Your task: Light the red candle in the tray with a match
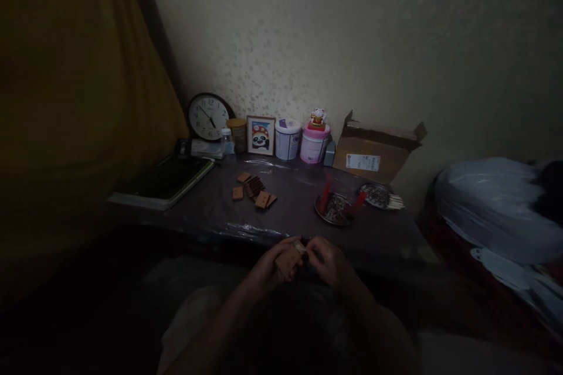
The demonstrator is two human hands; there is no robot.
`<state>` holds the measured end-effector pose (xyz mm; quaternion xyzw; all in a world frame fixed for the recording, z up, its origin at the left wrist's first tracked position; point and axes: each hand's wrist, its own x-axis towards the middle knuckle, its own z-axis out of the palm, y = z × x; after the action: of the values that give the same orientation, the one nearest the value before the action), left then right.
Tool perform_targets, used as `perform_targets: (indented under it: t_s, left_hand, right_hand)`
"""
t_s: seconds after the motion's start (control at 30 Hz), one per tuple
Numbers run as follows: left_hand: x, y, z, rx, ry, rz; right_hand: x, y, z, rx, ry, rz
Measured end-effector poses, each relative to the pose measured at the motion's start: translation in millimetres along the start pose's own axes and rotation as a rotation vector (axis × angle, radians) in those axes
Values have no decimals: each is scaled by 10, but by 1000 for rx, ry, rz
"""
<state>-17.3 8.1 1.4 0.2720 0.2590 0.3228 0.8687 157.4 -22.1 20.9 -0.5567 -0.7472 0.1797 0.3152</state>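
Observation:
Close to my lap, just in front of the table's edge, my left hand [275, 263] is closed around a small flat brown box [288, 262]. A pale piece [299, 246] shows at the box's upper right end. There my right hand [324, 259] has its fingers pinched together against that end; whatever is between them is too dark and small to make out. On the table beyond lie several similar brown boxes [238, 193], some in a leaning row. A round metal plate [336, 222] to the right holds dark bits and red upright pieces [325, 196].
A second plate [373, 194] bears dark bits, with pale sticks [396, 203] at its edge. Along the wall stand a clock [210, 117], a framed panda picture [261, 135], two tubs [288, 139] and a cardboard box [363, 152]. A large book [165, 184] lies left; plastic bags [488, 205] right.

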Motion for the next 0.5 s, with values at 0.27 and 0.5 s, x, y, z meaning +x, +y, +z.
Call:
perform_targets:
  t_s: [0.27, 0.5]
  left_hand:
    - [-26, 77, 74, -51, 46, 106]
    - [-7, 77, 105, -165, 41, 126]
  right_hand:
    - [18, 36, -3, 206, 195, 69]
    - [34, -94, 8, 333, 216, 43]
